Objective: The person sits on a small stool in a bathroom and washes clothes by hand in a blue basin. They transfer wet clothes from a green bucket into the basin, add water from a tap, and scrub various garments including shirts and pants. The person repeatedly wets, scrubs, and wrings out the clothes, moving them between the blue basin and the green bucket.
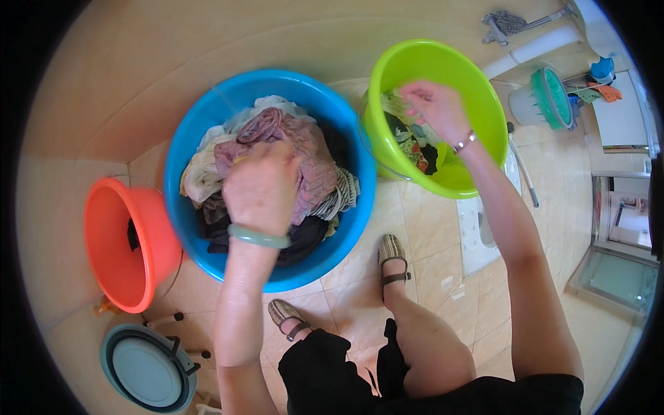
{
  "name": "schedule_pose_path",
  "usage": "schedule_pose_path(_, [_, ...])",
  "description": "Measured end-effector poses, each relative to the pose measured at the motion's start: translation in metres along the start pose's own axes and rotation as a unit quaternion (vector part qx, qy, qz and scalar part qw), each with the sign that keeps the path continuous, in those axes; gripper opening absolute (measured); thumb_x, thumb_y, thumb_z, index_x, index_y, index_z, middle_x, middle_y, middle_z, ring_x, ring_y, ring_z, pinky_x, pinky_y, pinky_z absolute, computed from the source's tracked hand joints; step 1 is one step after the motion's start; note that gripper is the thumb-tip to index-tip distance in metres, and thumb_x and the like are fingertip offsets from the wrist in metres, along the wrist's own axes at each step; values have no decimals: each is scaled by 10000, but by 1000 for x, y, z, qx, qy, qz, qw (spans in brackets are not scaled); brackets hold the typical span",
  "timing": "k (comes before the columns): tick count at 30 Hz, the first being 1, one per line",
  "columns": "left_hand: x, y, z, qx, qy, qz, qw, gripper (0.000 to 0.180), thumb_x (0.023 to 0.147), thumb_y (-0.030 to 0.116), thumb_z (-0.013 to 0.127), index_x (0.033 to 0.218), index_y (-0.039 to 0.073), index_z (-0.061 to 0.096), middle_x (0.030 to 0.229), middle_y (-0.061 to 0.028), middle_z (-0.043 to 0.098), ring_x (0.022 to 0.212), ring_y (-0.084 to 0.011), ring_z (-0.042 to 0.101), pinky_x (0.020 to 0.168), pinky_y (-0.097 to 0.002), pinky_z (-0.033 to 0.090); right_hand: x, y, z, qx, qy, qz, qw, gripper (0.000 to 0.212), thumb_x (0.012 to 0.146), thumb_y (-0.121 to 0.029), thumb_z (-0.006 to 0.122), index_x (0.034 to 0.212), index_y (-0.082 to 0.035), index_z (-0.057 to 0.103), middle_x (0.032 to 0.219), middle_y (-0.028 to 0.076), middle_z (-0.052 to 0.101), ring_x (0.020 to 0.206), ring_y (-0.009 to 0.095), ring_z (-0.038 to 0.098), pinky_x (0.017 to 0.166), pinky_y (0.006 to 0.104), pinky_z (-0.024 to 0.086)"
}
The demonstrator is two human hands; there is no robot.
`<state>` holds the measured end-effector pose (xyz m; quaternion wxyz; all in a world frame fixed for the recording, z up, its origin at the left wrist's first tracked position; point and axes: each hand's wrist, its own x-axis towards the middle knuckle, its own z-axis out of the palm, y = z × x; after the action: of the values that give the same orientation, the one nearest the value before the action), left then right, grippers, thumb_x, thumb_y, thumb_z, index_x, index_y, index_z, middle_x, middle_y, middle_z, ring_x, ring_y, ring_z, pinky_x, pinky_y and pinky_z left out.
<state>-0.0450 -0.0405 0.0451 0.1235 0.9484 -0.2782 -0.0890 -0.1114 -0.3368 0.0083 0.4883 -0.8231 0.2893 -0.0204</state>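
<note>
A wide blue tub (pixel 181 228) holds a heap of laundry. My left hand (pixel 261 183), with a green bangle on its wrist, is closed on a pink patterned garment (pixel 315 155) on top of that heap; the fingertips are hidden under the hand. White cloth (pixel 204 173), dark cloth (pixel 304 238) and a black-and-white striped piece (pixel 339 197) lie around it. To the right, my right hand (pixel 439 111) hangs over a lime-green bucket (pixel 494 131), its fingers loosely bent and slightly blurred, with nothing visible in them. Inside are a dark floral garment (pixel 413 145) and some pale cloth.
An orange bucket (pixel 142 277) with something black inside stands left of the tub. Below it sits a grey folding basin (pixel 145 366). A squat toilet (pixel 477 238) is in the tiled floor at right, near a small bin with a green liner (pixel 553 97). My feet stand close to the tub.
</note>
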Motion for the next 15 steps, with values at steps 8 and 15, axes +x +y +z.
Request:
schedule_pose_path(8, [20, 85, 68, -92, 134, 283, 945, 377, 823, 79, 607, 1198, 121, 606, 1316, -107, 522, 1283, -268, 441, 1045, -466, 345, 64, 144, 31, -386, -89, -115, 911, 535, 721, -269, 743, 1211, -98, 612, 1081, 184, 653, 1011, 306, 623, 778, 380, 526])
schedule_pose_path(15, [10, 69, 68, -142, 63, 237, 959, 484, 833, 78, 611, 1300, 170, 529, 1394, -83, 453, 1312, -285, 406, 1017, -471, 365, 57, 118, 33, -349, -95, -28, 932, 322, 708, -181, 708, 976, -14, 644, 943, 169, 665, 869, 298, 627, 792, 378, 500])
